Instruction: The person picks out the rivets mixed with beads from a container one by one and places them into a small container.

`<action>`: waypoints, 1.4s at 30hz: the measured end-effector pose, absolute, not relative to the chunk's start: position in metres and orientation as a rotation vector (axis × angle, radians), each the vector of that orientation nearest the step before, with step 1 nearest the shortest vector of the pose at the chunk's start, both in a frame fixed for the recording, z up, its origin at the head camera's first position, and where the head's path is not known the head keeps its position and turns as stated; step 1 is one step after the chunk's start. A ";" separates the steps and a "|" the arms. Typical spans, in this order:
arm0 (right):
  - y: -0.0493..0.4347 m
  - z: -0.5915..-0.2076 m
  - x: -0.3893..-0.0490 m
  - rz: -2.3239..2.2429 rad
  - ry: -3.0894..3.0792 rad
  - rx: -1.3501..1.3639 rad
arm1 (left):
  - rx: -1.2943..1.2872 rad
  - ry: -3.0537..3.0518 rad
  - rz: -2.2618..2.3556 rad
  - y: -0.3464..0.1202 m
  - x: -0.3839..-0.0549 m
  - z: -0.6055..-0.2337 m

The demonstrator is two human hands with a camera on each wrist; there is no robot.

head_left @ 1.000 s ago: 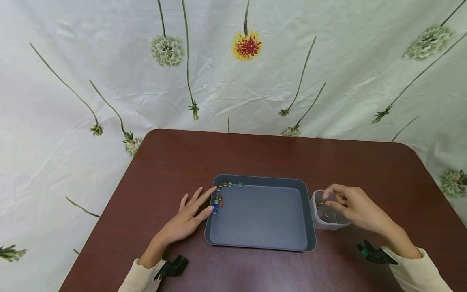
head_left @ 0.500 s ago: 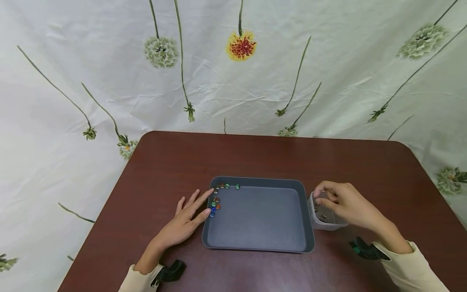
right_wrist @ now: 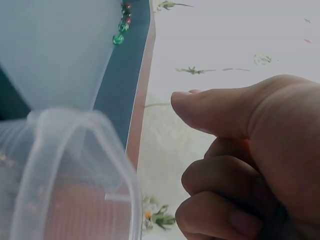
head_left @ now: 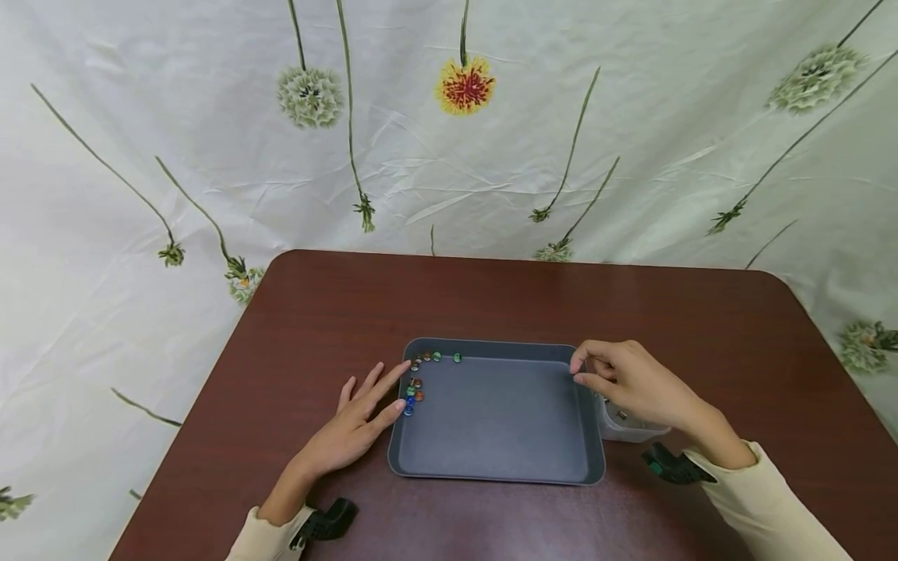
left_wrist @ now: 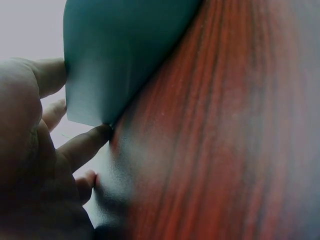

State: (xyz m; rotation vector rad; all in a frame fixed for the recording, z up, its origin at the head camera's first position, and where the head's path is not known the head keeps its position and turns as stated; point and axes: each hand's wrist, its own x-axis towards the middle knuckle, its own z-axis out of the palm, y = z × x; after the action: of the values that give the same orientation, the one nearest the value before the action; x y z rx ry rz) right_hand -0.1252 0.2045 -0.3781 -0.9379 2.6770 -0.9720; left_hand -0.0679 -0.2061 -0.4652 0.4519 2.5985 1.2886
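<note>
My left hand point(head_left: 351, 425) rests against the left wall of a grey tray point(head_left: 494, 421), fingers spread and straight; its fingers point(left_wrist: 85, 147) touch the tray's side in the left wrist view. Several small glass marbles, orange, green and blue point(head_left: 410, 403), lie along the tray's left and far left edges, with one green marble point(head_left: 457, 358) apart. Above the tray's right rim is my right hand point(head_left: 634, 386), thumb and index finger tips close together, other fingers curled. Whether anything sits between those tips is hidden. A clear plastic box point(head_left: 624, 430) stands under this hand.
Inside the box are a few small dark pieces point(head_left: 621, 414), too small to tell apart. The box stands right beside the tray's right wall. Both sit on a dark red-brown table point(head_left: 449, 292), and a white flowered cloth point(head_left: 421, 156) hangs behind its far edge.
My right hand has come out of the plastic box and moved left over the tray's right rim. The left hand and the marbles hold their places in the tray.
</note>
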 end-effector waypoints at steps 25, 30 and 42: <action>0.129 -0.376 -0.142 -0.852 2.537 -1.103 | 0.466 2.607 1.287 -0.207 -0.068 -0.464; 0.117 -0.379 -0.148 -0.835 2.520 -1.148 | 0.467 2.603 1.287 -0.207 -0.067 -0.463; 0.071 -0.381 -0.157 -0.804 2.455 -1.210 | 0.454 2.589 1.294 -0.207 -0.066 -0.463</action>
State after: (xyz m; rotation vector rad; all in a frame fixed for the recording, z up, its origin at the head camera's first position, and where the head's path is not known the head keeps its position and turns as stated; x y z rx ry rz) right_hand -0.1573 0.0713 -0.3810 -1.2097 2.4548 -0.8042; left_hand -0.0663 -0.2074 -0.4625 0.4538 2.5889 1.2941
